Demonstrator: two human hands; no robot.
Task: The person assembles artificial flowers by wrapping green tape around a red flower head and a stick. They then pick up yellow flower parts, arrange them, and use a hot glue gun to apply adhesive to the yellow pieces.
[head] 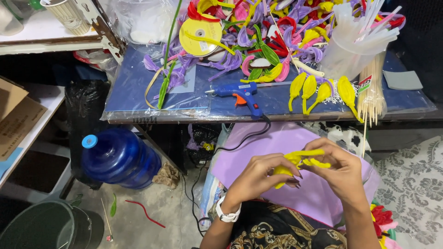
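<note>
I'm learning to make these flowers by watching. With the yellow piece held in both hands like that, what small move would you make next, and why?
Probably keep pinching and wrapping the yellow piece tighter before reaching anywhere. Both the left hand and right hand are closed on it over the lap, its strands look loose, and the blue glue gun lies out of reach on the table.

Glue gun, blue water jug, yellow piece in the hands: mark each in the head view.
glue gun (243, 94), head view, on its blue body.
blue water jug (122, 159), head view, on its side wall.
yellow piece (302, 159), head view, on the part showing between both hands.
</note>
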